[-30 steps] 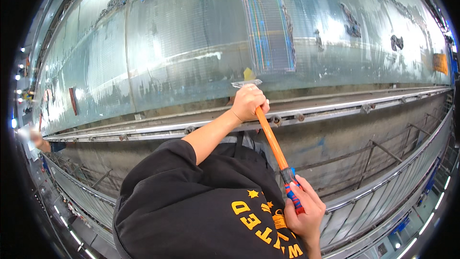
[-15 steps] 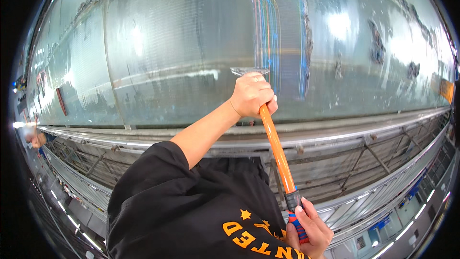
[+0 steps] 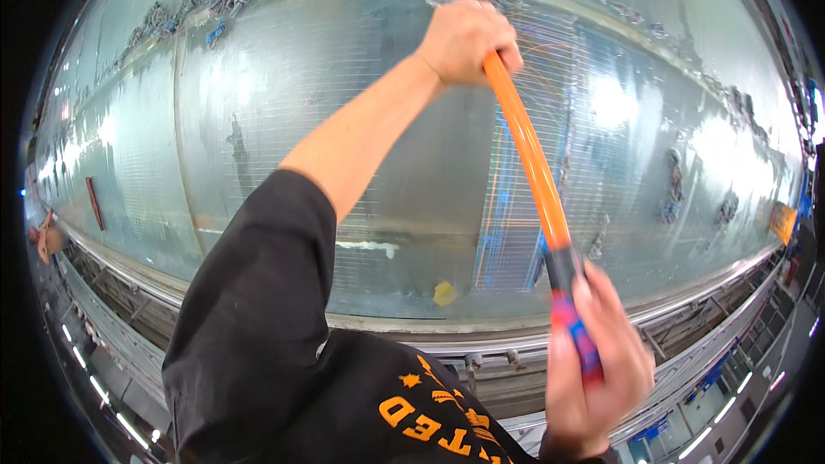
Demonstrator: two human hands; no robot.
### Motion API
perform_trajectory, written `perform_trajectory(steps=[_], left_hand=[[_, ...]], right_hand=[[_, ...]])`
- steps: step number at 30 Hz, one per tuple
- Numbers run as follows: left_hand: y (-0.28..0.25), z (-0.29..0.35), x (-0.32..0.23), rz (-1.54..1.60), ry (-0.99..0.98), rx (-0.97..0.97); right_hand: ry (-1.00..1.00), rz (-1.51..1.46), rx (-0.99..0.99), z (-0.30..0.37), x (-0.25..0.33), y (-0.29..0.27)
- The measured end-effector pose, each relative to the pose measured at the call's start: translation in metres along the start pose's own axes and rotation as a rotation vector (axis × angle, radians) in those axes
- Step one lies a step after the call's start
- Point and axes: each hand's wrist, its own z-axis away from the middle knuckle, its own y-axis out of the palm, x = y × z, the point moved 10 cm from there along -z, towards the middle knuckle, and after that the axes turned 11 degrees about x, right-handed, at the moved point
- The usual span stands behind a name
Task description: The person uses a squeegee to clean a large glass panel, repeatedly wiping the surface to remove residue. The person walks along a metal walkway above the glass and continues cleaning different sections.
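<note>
My left hand (image 3: 471, 41) is closed round the far end of a long-handled scraper (image 3: 528, 150) with an orange shaft, just behind its head. Most of the blade is hidden by the hand, and only a thin edge shows beside the knuckles. At the near end, my right hand (image 3: 597, 361) grips the blue and red wrapped part of the handle, somewhat blurred. Under the tool lies a wide, wet, grey-green table surface (image 3: 412, 180). A band of thin coloured lines (image 3: 507, 223) runs along it, partly beneath the shaft.
Clumps of dark residue (image 3: 232, 2) lie along a far ridge, with more clumps (image 3: 673, 189) at the right. A yellow scrap (image 3: 443, 294) sits near the front edge. A metal rail (image 3: 447, 345) borders the table. Another person (image 3: 45, 241) is at the far left edge.
Both hands have moved forward with the scraper, taking its head to the dark clumps on the far part of the surface. The yellow scrap now shows near the front edge.
</note>
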Motion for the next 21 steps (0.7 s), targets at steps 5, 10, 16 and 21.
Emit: perform_trajectory(steps=[5,10,16,21], left_hand=[[0.002,-0.002,0.012,-0.134,-0.019,0.055],[0.001,0.071,-0.115,-0.054,-0.037,0.071],[0.005,0.174,-0.284,-0.009,-0.132,0.101],[0.023,0.227,-0.396,0.088,-0.149,0.158]], right_hand=[[-0.078,-0.122,-0.123,0.017,-0.036,0.016],[-0.04,-0.146,-0.122,0.15,-0.035,0.04],[0.077,-0.168,-0.062,0.334,-0.05,0.06],[0.128,-0.18,-0.077,0.445,-0.054,0.058]])
